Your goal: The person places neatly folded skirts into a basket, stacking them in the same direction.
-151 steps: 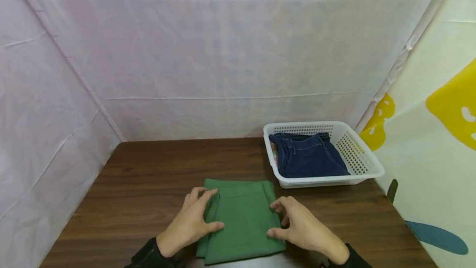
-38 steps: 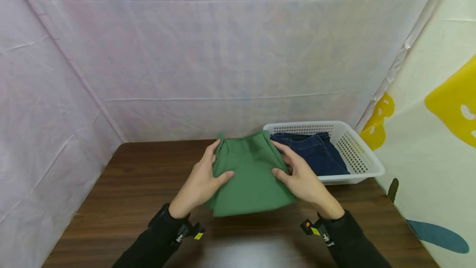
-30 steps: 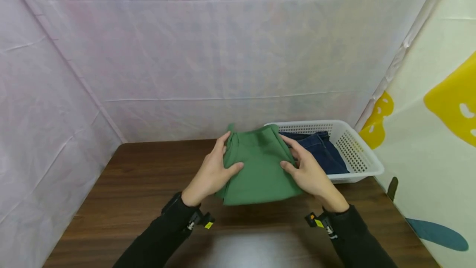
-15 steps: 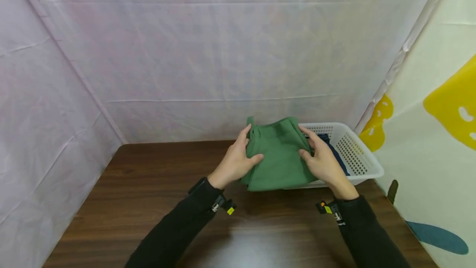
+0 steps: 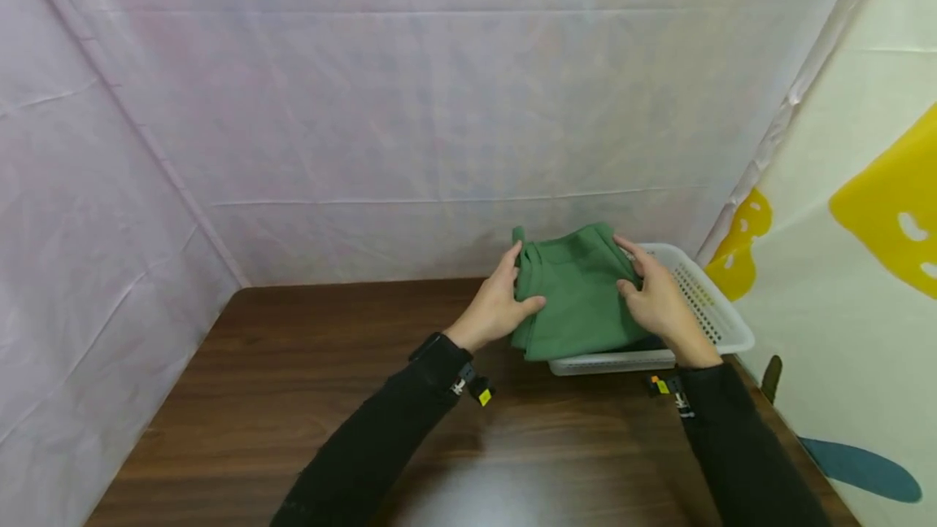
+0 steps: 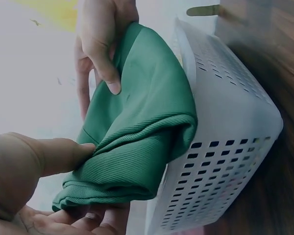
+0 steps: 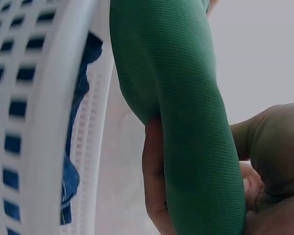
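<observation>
A folded green garment [image 5: 578, 291] is held up over the left part of a white plastic basket [image 5: 721, 315]. My left hand [image 5: 498, 303] grips its left edge, thumb on top and fingers beneath, as the left wrist view shows. On the opposite edge, my right hand [image 5: 659, 295] pinches the folded layers between thumb and fingers. Dark blue jeans [image 7: 71, 181] lie inside the basket, seen through its holes and past its rim in the right wrist view. From the head, the green cloth hides nearly all of them.
The basket stands at the back right of a brown wooden table [image 5: 315, 381]. White sheeting [image 5: 439, 104] hangs behind the table and on the left. At the right is a pale cloth [image 5: 842, 332] with yellow and teal shapes.
Both hands have lifted the green garment from the table and carried it back and to the right, over the basket. The jeans, plainly visible earlier, are now mostly covered in the head view.
</observation>
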A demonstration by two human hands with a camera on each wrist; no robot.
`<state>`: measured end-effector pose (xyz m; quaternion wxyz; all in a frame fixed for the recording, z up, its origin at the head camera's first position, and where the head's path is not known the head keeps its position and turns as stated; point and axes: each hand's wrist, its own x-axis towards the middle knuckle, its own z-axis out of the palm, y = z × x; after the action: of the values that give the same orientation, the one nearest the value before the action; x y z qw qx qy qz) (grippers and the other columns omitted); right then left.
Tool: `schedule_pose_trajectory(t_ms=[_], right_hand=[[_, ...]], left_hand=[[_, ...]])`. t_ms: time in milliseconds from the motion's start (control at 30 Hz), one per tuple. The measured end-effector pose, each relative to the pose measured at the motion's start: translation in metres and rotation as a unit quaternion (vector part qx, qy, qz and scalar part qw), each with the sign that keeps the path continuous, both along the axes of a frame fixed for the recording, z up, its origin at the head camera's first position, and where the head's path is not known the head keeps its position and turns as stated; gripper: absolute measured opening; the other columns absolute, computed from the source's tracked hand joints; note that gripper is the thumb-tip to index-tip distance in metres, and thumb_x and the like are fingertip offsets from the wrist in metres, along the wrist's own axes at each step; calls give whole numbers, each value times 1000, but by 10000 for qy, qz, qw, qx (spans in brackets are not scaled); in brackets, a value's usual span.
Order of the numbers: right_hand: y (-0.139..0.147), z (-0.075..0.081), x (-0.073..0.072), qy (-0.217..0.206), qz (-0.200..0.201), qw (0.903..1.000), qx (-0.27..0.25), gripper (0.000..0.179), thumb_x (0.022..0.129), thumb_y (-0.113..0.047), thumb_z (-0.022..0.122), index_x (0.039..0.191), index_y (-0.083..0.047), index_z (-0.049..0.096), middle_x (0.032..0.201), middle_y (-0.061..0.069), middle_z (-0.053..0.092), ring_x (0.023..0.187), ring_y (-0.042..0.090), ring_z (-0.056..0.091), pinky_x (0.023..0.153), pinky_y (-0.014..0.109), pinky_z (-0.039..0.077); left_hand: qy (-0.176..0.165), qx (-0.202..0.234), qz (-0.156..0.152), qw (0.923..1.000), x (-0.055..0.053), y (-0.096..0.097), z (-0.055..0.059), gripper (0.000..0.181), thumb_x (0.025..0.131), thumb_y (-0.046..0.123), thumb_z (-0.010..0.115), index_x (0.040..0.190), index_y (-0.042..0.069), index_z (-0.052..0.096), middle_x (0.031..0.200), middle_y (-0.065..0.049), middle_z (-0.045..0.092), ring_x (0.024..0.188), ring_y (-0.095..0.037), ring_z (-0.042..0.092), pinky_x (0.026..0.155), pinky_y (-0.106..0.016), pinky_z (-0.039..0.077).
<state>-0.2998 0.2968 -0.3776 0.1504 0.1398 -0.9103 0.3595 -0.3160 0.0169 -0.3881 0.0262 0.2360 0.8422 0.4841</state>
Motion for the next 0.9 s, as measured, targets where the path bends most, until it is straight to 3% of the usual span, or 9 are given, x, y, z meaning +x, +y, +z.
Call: schedule_pose_trajectory(t_ms=[100,200,367,500,600,667,767,900], right_hand=[[8,1,-5,-18,39,10000,-41,70,100,6,54,160,-17,27,145,33,42,49,20,45,41,30,36],[18,2,-11,-47,50,10000,-62,70,100,8,52,160,-14,26,142,34,45,53,22,51,44,31,36],[32,2,-18,-199,-182,9994,197,70,99,6,52,161,-15,24,135,34,52,47,23,40,50,35,38],[41,-1,-21,-195,-359,9980,476,70,98,4,54,160,-12,25,142,36,43,83,41,58,71,50,45],[45,-6,-24,-71,-340,9970,686,69,95,7,56,157,-3,29,145,37,39,120,51,47,93,62,42],[46,-11,-26,-220,-344,9949,924,67,94,6,57,155,3,29,144,38,39,125,54,42,98,66,39],[47,-17,-25,-706,-429,9865,1412,67,95,-1,61,152,11,27,142,41,38,124,57,42,99,67,38],[45,-21,-23,-1100,-482,9748,1878,69,96,-12,67,148,16,31,138,44,40,123,58,42,102,67,36]], left_hand=[[-66,34,-36,10000,-7,9,-2,95,99,29,69,163,25,-1,158,-15,33,139,-25,41,102,-41,47],[-172,99,-84,9998,-12,20,-3,96,99,26,69,163,24,-2,158,-15,33,136,-26,45,99,-39,49],[-455,267,-228,9983,-17,36,-6,96,99,20,69,163,25,-3,159,-14,33,130,-28,52,90,-35,53],[-559,207,-283,9978,-19,46,-9,97,99,17,69,163,25,-3,159,-14,33,130,-28,51,91,-34,52],[-506,16,-252,9984,-18,50,-13,99,97,15,71,163,21,-3,155,-15,39,124,-26,57,87,-31,54],[-315,-215,-159,9991,-17,49,-14,97,96,15,72,163,16,2,149,-16,47,114,-21,62,80,-27,55],[350,-706,-23,9969,-17,44,-14,85,95,14,72,160,7,18,137,-18,56,95,-14,66,71,-23,54],[1311,-1296,139,9828,-17,35,-12,62,95,14,70,150,3,42,129,-17,59,92,-15,61,75,-25,51]])
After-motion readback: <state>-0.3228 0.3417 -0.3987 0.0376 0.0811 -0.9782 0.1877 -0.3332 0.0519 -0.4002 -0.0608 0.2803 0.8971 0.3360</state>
